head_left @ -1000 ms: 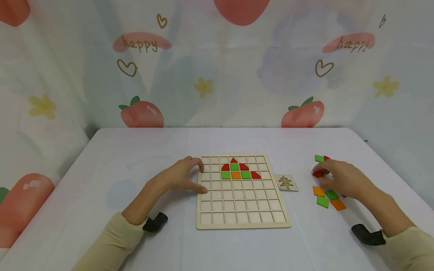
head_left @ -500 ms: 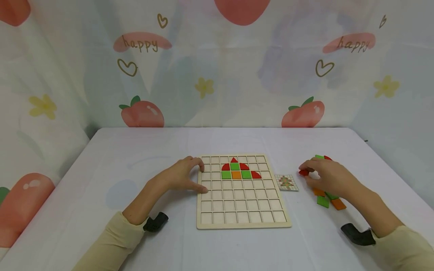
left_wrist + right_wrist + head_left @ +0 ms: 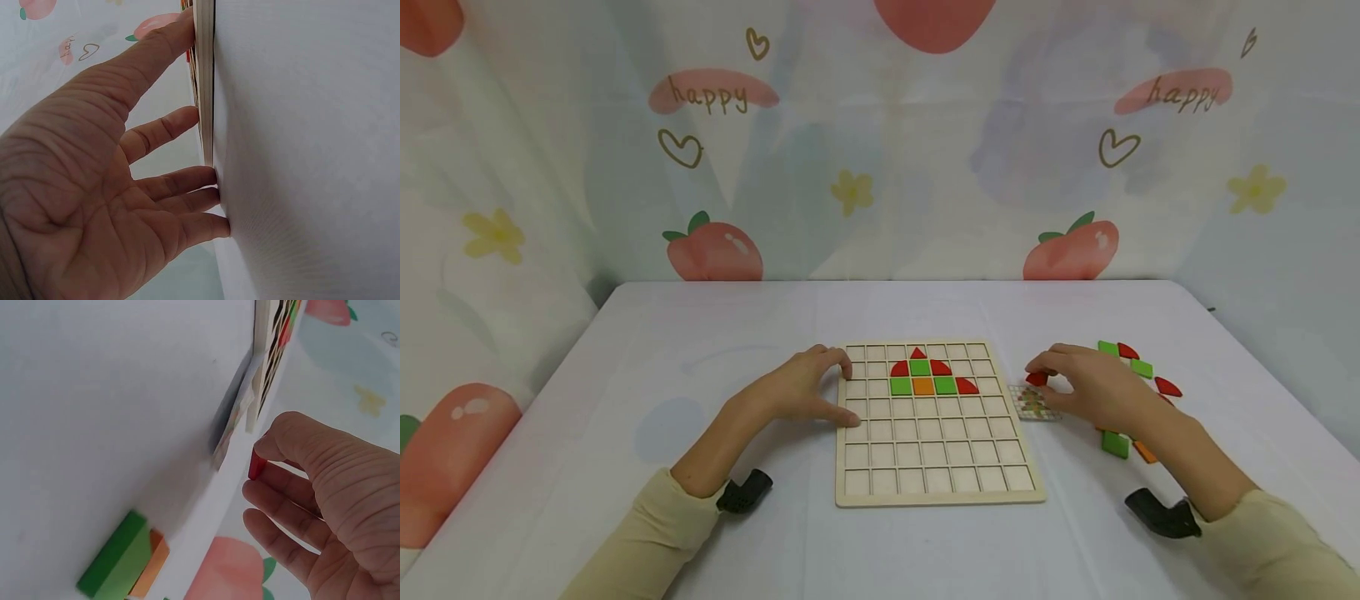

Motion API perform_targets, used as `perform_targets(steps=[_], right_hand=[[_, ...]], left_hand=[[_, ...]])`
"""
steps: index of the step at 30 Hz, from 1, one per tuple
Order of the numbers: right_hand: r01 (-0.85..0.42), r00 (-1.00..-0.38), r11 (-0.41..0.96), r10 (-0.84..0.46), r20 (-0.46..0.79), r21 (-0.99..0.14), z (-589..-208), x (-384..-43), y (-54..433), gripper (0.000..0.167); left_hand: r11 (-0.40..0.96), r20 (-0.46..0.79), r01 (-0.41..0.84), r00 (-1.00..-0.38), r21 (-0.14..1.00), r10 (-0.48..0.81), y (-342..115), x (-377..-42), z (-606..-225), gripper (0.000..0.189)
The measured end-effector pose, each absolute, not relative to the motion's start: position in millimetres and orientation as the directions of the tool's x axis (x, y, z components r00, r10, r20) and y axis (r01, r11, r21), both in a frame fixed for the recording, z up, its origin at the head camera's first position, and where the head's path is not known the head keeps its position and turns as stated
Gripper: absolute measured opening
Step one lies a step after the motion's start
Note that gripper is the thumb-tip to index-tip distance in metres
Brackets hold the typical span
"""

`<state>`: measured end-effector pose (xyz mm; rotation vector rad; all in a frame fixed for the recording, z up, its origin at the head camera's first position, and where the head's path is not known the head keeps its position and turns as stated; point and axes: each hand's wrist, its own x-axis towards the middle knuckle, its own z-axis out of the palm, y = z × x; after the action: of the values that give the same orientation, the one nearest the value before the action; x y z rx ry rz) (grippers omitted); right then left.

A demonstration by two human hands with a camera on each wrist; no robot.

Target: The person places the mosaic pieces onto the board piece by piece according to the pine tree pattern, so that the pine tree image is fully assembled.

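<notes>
A wooden grid board [image 3: 940,500] lies on the white table, with red, green and orange tiles set in its upper cells. My left hand [image 3: 797,387] rests at the board's left side, thumb and fingertips touching its edge; in the left wrist view the fingers [image 3: 181,181] reach out fairly straight. Between thumb and fingers my right hand [image 3: 1093,387] pinches a small red tile [image 3: 257,465], its red side [image 3: 1036,378] showing in the head view. That hand is over the small pattern card [image 3: 1026,404] beside the board and partly covers it.
Right of the card lie loose tiles, among them a green square [image 3: 1116,444], an orange one [image 3: 1145,451] and a red rounded one [image 3: 1168,387]; the right arm hides some. A printed cloth [image 3: 925,167] hangs behind the table.
My right hand has moved left with the red tile, from the loose tiles to over the pattern card. Several loose tiles have come into sight behind it. My left hand stays in place.
</notes>
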<state>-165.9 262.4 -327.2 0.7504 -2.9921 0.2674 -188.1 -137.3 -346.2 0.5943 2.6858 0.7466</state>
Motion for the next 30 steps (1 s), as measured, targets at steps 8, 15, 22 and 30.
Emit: perform_targets(steps=[8, 15, 22, 30], right_hand=[[-0.513, -0.858, 0.841, -0.504, 0.099, -0.17, -327, -169, 239, 0.03], [-0.556, -0.831, 0.81, -0.547, 0.101, -0.187, -325, -171, 216, 0.028], [-0.588, -0.809, 0.784, -0.576, 0.12, -0.198, -328, -174, 193, 0.028], [-0.654, -0.756, 0.722, -0.637, 0.151, -0.225, -331, -176, 172, 0.025]], left_hand=[[0.783, -0.165, 0.303, -0.876, 0.542, 0.454, -139, -189, -347, 0.059], [0.779, -0.16, 0.308, -0.875, 0.547, 0.458, -137, -190, -348, 0.058], [0.791, -0.175, 0.3, -0.876, 0.533, 0.45, -137, -189, -346, 0.059], [0.795, -0.176, 0.3, -0.877, 0.526, 0.447, -137, -190, -347, 0.059]])
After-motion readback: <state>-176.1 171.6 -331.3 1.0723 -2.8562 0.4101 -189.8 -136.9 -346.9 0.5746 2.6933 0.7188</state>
